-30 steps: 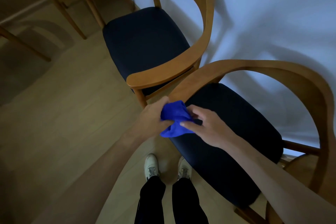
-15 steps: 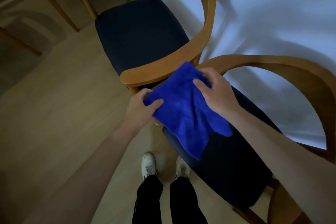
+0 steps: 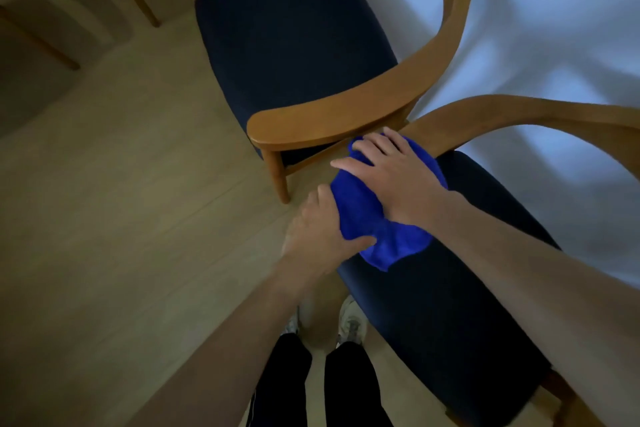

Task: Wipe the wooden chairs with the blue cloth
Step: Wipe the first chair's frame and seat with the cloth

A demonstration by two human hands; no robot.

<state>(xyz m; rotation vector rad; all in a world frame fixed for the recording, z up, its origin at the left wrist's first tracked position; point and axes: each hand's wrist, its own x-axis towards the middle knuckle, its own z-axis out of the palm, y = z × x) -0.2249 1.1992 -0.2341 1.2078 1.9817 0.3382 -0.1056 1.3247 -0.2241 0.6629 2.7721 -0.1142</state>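
The blue cloth [image 3: 360, 215] is draped over the front end of the left armrest of the near wooden chair [image 3: 519, 114], which has a dark seat. My right hand [image 3: 391, 173] lies flat on top of the cloth with its fingers spread, pressing it onto the armrest. My left hand [image 3: 318, 232] grips the cloth's lower left edge, thumb curled over it. A second wooden chair [image 3: 332, 114] with a dark seat stands just beyond, its armrest end close to my right fingers.
A white wall [image 3: 554, 28] is behind both chairs. Wooden legs of other furniture [image 3: 138, 0] stand at the upper left. Light wood floor [image 3: 121, 218] spreads to the left. My feet in white shoes [image 3: 349, 322] stand below the cloth.
The cloth, first bunched between both hands, was spread out and now lies over the near chair's armrest. My right hand went from pinching it to pressing flat on it.
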